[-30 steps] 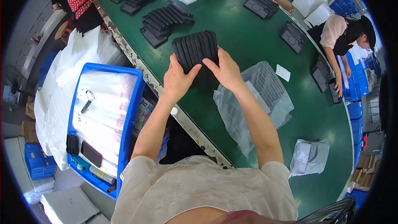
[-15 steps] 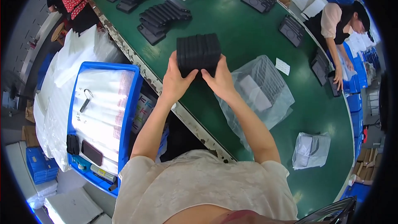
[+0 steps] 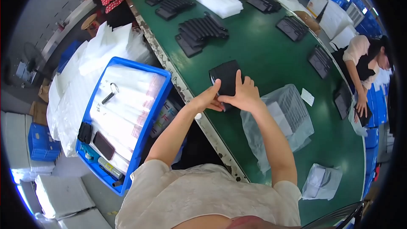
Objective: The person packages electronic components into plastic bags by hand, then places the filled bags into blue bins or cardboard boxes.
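Note:
A stack of black cases (image 3: 225, 76) rests on the green table, its flat dark face turned up. My left hand (image 3: 207, 98) is at its near left corner, fingers bent around the edge. My right hand (image 3: 243, 93) lies against its right side with fingers spread, the thumb reaching toward my left hand. Just right of my right hand is a clear plastic bag (image 3: 277, 121) with a white block and a gridded stack inside. Farther off, a fanned row of black cases (image 3: 203, 32) lies on the table.
A blue tray (image 3: 137, 161) with plastic sheets, a phone and a keyring stands left of the table edge (image 3: 182, 89). A wrapped packet (image 3: 322, 181) lies at the near right. White sheets (image 3: 218, 1) are at the back. Co-workers stand around the table.
The black stack has been lowered and turned on the table, and my hands have shifted to its near end. The view has swung, and another person's hands now show at the back.

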Action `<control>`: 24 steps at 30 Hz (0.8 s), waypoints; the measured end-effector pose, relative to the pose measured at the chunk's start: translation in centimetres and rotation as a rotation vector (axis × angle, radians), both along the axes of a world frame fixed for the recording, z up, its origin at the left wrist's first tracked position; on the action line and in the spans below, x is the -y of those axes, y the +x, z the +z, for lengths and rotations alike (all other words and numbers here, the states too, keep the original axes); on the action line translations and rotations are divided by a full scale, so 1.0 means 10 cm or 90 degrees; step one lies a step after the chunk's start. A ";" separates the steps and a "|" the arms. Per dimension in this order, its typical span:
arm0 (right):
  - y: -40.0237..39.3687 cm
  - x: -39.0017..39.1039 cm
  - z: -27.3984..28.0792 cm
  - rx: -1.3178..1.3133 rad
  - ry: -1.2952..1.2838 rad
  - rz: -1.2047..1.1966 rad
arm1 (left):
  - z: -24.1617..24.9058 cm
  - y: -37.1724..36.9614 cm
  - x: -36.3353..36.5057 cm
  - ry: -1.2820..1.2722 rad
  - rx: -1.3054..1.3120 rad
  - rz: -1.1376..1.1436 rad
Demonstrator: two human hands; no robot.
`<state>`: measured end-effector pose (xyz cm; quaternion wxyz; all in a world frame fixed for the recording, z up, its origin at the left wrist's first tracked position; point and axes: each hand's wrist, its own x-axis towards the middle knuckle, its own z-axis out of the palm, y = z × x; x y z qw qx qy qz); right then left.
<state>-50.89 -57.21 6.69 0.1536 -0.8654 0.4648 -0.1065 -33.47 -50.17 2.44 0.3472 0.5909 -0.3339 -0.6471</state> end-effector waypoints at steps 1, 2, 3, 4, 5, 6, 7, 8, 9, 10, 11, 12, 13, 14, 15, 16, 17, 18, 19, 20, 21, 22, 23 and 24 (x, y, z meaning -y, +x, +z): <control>0.04 -0.14 0.02 -0.057 -0.038 -0.016 | 0.00 -0.06 -0.02 -0.027 -0.010 0.016; 0.07 -0.27 0.00 -0.116 -0.072 -0.036 | 0.00 -0.13 -0.06 -0.051 -0.020 0.026; 0.15 -0.25 -0.03 -0.116 -0.062 -0.044 | -0.02 -0.18 -0.08 -0.074 -0.029 0.028; 0.24 -0.11 -0.08 -0.094 -0.020 -0.048 | -0.08 -0.17 -0.06 -0.063 -0.030 0.003; 0.23 0.02 -0.11 -0.071 0.027 -0.076 | -0.19 -0.16 0.00 -0.085 -0.030 0.040; 0.17 0.09 -0.03 -0.054 0.088 -0.076 | -0.29 -0.22 0.02 -0.102 -0.033 0.060; 0.09 0.18 0.10 -0.029 0.145 -0.082 | -0.33 -0.22 -0.02 -0.212 -0.006 0.095; 0.00 0.31 0.16 0.055 0.248 -0.122 | -0.37 -0.26 -0.02 -0.327 0.009 0.136; -0.17 0.36 0.21 0.145 0.341 -0.152 | -0.13 -0.45 -0.14 -0.428 0.091 0.218; -0.44 0.28 0.28 0.281 0.347 -0.122 | 0.19 -0.63 -0.30 -0.527 0.169 0.314; -0.66 0.19 0.40 0.410 0.343 -0.080 | 0.31 -0.81 -0.40 -0.515 0.147 0.287; -0.93 0.02 0.61 0.497 0.311 -0.047 | 0.40 -0.98 -0.50 -0.532 0.197 0.250; -1.22 -0.18 0.80 0.583 0.276 -0.007 | 0.46 -1.12 -0.58 -0.550 0.250 0.217; -1.53 -0.35 0.90 0.599 0.252 -0.019 | 0.47 -1.27 -0.65 -0.571 0.305 0.185; -1.86 -0.51 0.98 0.614 0.228 -0.028 | 0.43 -1.48 -0.70 -0.632 0.359 0.078; -2.13 -0.69 1.04 0.589 0.184 -0.071 | 0.40 -1.73 -0.75 -0.696 0.411 -0.027; -2.41 -0.86 1.09 0.564 0.141 -0.112 | 0.36 -1.99 -0.83 -0.735 0.438 -0.118; -2.68 -1.02 1.07 0.520 0.108 -0.179 | 0.32 -2.24 -0.91 -0.773 0.465 -0.210; -2.93 -1.18 1.00 0.476 0.076 -0.243 | 0.29 -2.48 -1.00 -0.778 0.462 -0.272; -3.16 -1.34 0.94 0.438 0.085 -0.296 | 0.26 -2.63 -1.06 -0.784 0.459 -0.335; -3.36 -1.51 0.88 0.400 0.093 -0.346 | 0.14 -2.70 -1.07 -0.784 0.454 -0.333; -3.52 -1.67 0.79 0.415 0.117 -0.378 | -0.03 -2.78 -1.08 -0.780 0.507 -0.371; -3.65 -1.84 0.70 0.431 0.139 -0.410 | -0.19 -2.86 -1.06 -0.776 0.561 -0.408; -3.78 -2.00 0.64 0.428 0.137 -0.412 | -0.25 -2.94 -1.05 -0.770 0.616 -0.446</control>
